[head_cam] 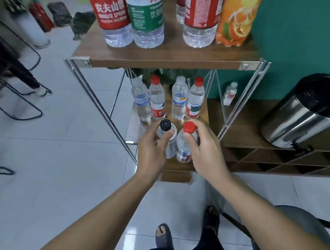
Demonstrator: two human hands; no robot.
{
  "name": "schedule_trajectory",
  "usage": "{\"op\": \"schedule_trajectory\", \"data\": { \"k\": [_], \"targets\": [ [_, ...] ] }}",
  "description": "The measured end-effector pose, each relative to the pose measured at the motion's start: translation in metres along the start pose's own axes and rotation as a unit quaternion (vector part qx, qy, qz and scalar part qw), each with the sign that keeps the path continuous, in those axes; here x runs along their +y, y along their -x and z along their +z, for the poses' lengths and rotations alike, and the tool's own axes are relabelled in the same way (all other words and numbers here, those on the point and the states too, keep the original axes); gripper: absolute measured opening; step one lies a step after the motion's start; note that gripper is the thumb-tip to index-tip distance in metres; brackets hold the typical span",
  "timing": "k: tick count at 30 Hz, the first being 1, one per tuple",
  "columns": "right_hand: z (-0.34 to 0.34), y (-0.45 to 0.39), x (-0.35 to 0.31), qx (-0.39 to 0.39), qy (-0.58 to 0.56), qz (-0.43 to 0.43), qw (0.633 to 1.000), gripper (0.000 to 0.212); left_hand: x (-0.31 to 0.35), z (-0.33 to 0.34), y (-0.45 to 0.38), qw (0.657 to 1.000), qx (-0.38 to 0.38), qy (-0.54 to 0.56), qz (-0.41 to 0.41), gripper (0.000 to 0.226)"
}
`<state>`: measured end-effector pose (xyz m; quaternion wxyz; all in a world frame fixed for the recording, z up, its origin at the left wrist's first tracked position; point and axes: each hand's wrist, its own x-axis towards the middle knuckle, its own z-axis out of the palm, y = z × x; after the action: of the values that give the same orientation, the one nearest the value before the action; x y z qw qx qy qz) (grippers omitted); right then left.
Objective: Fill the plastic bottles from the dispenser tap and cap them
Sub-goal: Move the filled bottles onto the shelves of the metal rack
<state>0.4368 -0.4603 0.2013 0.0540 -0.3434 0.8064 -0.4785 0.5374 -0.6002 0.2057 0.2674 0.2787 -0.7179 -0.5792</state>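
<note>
My left hand [153,146] grips the neck of a clear bottle with a black cap [165,125], just above the lower wooden shelf [178,174]. Beside it, my right hand [202,144] grips a clear bottle with a red cap [189,127] and a red label [183,154]. Both bottles stand upright and close together. Behind them on the same shelf stand several small capped water bottles [157,98], two with red caps and two with clear caps.
The upper wooden shelf [157,59] carries large water bottles [116,19] and an orange drink bottle [237,17]. A steel bin with a black lid [299,111] sits on a low wooden rack at the right. Chair legs [17,87] stand at the left on the tiled floor.
</note>
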Motion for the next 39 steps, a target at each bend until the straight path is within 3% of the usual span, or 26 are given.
{"op": "schedule_trajectory", "data": {
  "k": [7, 17, 25, 35, 39],
  "targets": [
    [0.057, -0.055, -0.027, -0.022, -0.025, -0.003, 0.999, 0.035, -0.017, -0.055, -0.049, 0.998, 0.062, -0.011, 0.004, 0.029],
    [0.103, -0.097, -0.035, -0.018, -0.034, 0.044, 0.998, 0.033, -0.034, -0.071, -0.097, 0.997, 0.069, -0.039, 0.003, 0.027],
    [0.095, -0.098, -0.028, -0.052, -0.030, 0.055, 0.997, 0.048, -0.034, -0.069, -0.098, 0.995, 0.072, -0.068, 0.016, 0.037],
    [0.066, -0.068, -0.011, -0.066, -0.028, 0.073, 0.995, 0.061, -0.034, -0.064, -0.049, 0.994, 0.096, -0.045, -0.025, 0.068],
    [0.043, -0.036, 0.011, -0.065, -0.039, 0.076, 0.994, 0.050, -0.036, -0.045, -0.011, 0.989, 0.132, -0.005, -0.065, 0.047]
  ]
}}
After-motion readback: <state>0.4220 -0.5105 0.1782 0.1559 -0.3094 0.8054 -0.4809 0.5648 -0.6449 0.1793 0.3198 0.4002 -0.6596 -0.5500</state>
